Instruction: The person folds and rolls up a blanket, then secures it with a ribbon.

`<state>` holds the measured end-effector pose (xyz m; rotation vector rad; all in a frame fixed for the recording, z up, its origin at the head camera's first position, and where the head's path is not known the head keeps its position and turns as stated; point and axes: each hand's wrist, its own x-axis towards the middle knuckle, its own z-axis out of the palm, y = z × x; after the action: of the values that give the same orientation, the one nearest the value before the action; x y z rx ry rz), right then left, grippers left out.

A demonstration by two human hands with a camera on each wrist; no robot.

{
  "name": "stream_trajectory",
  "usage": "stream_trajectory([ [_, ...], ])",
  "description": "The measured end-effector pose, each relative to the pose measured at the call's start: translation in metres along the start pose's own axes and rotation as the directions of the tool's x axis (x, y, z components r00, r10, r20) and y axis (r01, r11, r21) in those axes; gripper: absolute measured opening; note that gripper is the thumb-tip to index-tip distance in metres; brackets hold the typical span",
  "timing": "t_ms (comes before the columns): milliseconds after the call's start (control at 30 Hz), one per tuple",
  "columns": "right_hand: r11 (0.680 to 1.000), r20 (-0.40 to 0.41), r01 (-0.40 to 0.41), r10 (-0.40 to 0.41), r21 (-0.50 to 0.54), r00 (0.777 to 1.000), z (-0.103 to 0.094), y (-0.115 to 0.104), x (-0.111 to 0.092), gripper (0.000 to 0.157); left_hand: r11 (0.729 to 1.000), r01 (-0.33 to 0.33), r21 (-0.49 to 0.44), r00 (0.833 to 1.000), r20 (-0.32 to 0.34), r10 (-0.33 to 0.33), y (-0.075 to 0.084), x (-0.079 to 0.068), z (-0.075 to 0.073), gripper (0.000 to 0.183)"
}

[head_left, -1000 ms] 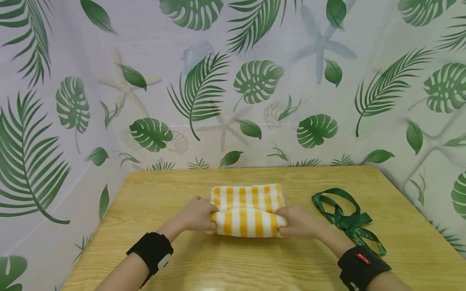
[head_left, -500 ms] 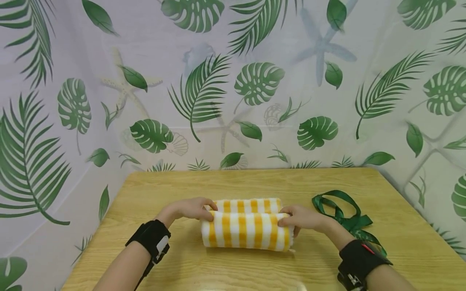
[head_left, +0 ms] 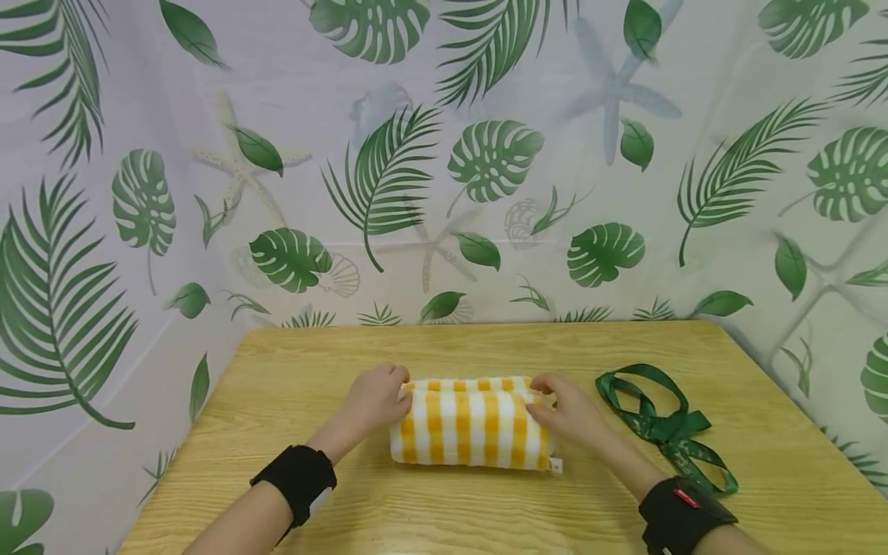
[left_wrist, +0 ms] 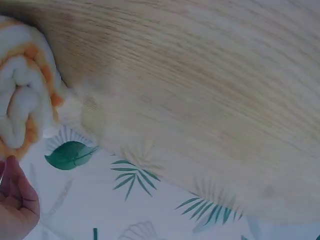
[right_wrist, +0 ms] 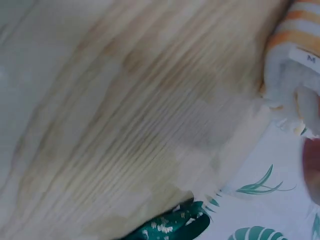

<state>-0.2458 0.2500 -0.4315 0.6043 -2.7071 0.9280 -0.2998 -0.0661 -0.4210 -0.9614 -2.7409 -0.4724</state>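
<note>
A yellow-and-white striped towel (head_left: 468, 432) lies rolled up in the middle of the table, with a narrow strip of it showing behind the roll. My left hand (head_left: 377, 398) pinches its far edge at the left end. At the right end, my right hand (head_left: 567, 412) holds the far edge between thumb and fingers. The left wrist view shows the spiral layers of the towel (left_wrist: 30, 70) with the left fingertips (left_wrist: 14, 175) at its edge. A small white tag (head_left: 556, 465) sticks out at the roll's lower right corner. The right hand is mostly cut off in its wrist view.
A looped dark green ribbon (head_left: 666, 428) lies to the right of the right hand on the wooden table (head_left: 333, 501). Behind the table hangs a leaf-patterned backdrop (head_left: 513, 254). Black bands (head_left: 298, 482) are worn on both wrists.
The towel's front part has been rolled into a thicker roll, covering more of the flat part behind. Both hands have shifted grip, now at the roll's far edge; the ribbon has stayed put.
</note>
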Motion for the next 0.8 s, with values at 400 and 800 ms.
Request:
stream_trajectory([
  [400,0.893,0.323,0.342,-0.245,-0.293,0.914,-0.004,0.014,-0.009,0.085,0.974,-0.115,0.196,0.978,0.192,0.076,0.006,-0.027,-0.001,0.076],
  [800,0.982,0.389,-0.09,0.019,0.164,0.921,-0.006,0.01,0.006,0.032,0.928,0.143,-0.344,0.937,0.349,-0.015,-0.022,0.006,-0.018,0.033],
])
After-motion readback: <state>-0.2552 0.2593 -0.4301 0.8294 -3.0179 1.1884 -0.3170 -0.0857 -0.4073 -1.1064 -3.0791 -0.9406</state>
